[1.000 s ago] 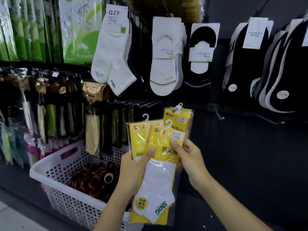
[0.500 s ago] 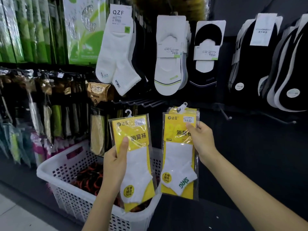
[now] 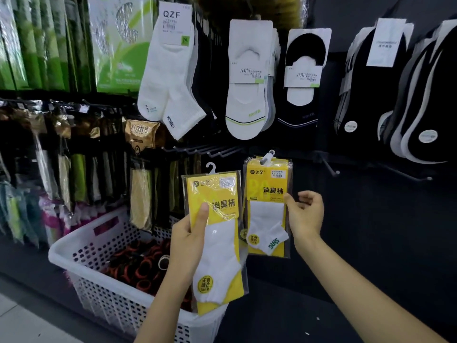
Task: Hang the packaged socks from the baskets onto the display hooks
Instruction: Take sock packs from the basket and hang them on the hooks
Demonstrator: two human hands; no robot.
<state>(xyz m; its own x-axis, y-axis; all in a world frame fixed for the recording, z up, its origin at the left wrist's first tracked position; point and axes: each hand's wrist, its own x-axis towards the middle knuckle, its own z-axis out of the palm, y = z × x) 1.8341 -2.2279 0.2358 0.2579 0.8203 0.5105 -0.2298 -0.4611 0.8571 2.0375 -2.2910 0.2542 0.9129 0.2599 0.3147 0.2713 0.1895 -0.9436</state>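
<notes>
Sock pack [image 3: 218,233], one, gripped by left hand [image 3: 186,246]; two hung packs [image 3: 268,209] beside released right hand [image 3: 305,216]; one basket [image 3: 111,303]

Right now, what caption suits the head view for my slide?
Left hand grips one yellow sock pack; right hand touches a second pack.

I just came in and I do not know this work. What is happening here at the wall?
A person is putting sock packs on display. The left hand grips one yellow sock pack above the white basket. The second yellow pack seems to hang by its white hanger; the right hand only touches its edge with the thumb, fingers loose. Whether it is fully on a hook is unclear.
</notes>
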